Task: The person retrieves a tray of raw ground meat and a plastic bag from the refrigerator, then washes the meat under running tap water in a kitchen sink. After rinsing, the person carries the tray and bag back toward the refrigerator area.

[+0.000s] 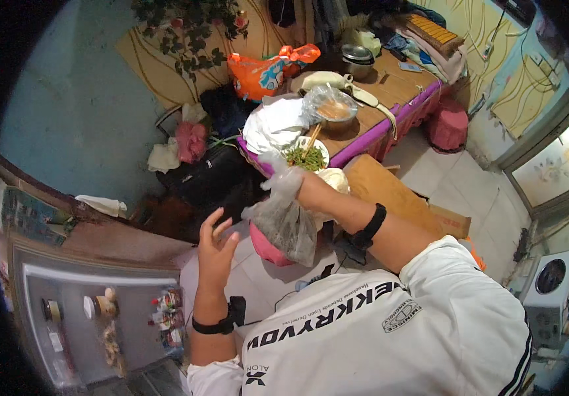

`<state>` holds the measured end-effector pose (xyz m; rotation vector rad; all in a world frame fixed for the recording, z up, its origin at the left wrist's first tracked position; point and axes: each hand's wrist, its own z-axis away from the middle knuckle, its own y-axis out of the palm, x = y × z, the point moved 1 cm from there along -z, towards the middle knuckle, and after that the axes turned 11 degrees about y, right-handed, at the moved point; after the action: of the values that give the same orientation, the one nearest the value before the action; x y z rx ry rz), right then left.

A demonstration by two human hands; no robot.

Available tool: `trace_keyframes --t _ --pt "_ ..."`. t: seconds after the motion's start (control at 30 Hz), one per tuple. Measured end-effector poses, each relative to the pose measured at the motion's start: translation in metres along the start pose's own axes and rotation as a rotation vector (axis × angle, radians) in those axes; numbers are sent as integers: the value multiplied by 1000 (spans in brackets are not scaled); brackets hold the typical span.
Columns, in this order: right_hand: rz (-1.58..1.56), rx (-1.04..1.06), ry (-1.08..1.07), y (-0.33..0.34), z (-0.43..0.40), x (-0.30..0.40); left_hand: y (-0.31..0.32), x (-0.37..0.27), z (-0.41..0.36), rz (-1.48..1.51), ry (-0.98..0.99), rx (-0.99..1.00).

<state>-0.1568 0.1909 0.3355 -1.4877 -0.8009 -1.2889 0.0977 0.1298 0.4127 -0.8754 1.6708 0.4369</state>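
My right hand (298, 185) is closed around the neck of a clear plastic bag (289, 225), its fingers partly hidden by the bunched plastic. The bag hangs in front of a pink stool or tub (267, 242) near the floor. To the left, my left hand (216, 247) is raised with its fingers apart and nothing in it. Just beyond my right hand, a white bowl (325, 148) of chopped green vegetables (308, 158) sits at the table's near corner. A pair of wooden chopsticks (312, 137) stands tilted in it.
On the wooden table (363, 121) are a white cloth (272, 126), a plastic-wrapped bowl (339, 110), a beige bag (324, 79) and a lidded metal pot (358, 59). An orange bag (255, 74) stands behind. An open refrigerator door (81, 321) is lower left; cardboard (388, 195) lies right.
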Motion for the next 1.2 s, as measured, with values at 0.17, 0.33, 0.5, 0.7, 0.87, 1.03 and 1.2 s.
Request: trace_keyframes --t 0.17,0.33,0.5,0.7,0.87,1.03,1.2 --pt "-238 -179 94 -37 -43 52 -64 46 3 15 -103 -82" --pt "-262 -248 -204 -74 -118 80 -97 57 5 -4 -206 -224" --pt "118 -348 -79 -119 -250 39 -107 58 14 -34 -202 -394" --pt "138 -416 -35 -145 -384 -29 -102 51 38 -86 -384 -673" --pt "644 -424 -20 -178 -437 -98 -76 35 50 -118 -396 -828" --pt "742 -319 273 -177 -435 -121 -58 17 48 -173 -462 -911" --pt "780 -300 239 -143 -444 -83 -54 6 73 -168 -452 -1062"
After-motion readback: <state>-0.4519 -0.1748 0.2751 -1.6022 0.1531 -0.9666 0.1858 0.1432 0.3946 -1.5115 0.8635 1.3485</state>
